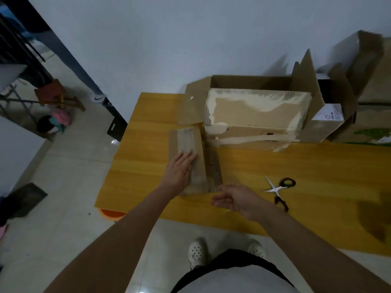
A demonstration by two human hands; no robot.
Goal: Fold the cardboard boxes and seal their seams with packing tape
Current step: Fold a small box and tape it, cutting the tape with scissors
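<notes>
small flat box lies near the table's left edge, bare wood toward me. left hand presses flat on it, fingers spread. right hand hovers beside its near end, loosely curled, empty. big taped box sits right behind; scissors lie right.

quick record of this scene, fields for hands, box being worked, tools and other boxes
left hand: left hand flat, palm down on the small box
right hand: right hand open, empty, hovering near that box's near end
small box: closed, lying on the wooden table
scissors: scissors open on the table, right of the hands, untouched
large box: large box behind, top flaps up, old tape residue
tape roll: none in view
</notes>
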